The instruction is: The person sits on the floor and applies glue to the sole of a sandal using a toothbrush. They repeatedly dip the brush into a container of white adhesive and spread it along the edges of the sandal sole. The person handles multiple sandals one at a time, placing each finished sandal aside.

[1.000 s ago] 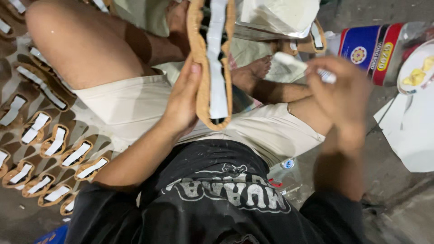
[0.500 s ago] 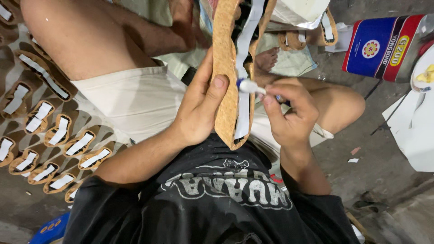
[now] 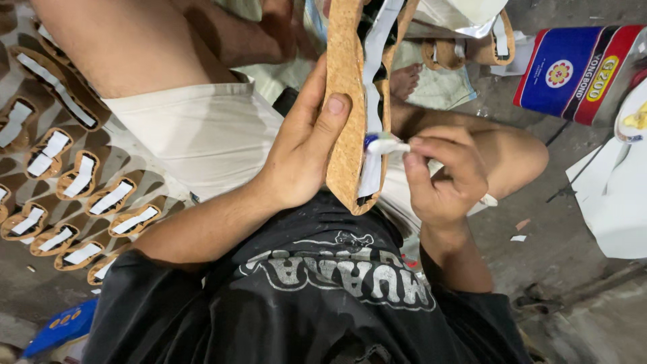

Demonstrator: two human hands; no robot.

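Observation:
My left hand (image 3: 306, 145) grips a tan cork shoe sole (image 3: 345, 101) by its left edge, thumb on its face, holding it upright over my lap. A white strip (image 3: 375, 87) runs down the sole's middle. My right hand (image 3: 441, 178) pinches a small brush with a white and blue handle (image 3: 385, 143), its tip touching the white strip near the sole's lower end. I sit on the floor with bare knees spread, in light shorts and a black shirt.
Rows of brown soles with white strips (image 3: 67, 182) lie on the floor at the left. A blue and red can (image 3: 579, 71) stands at the upper right, next to white paper sheets (image 3: 617, 195). More sandal parts (image 3: 472, 40) lie ahead.
My right hand came in from the right with the brush and now touches it to the sole's lower part. My left hand shifted its grip, thumb now on the sole's face.

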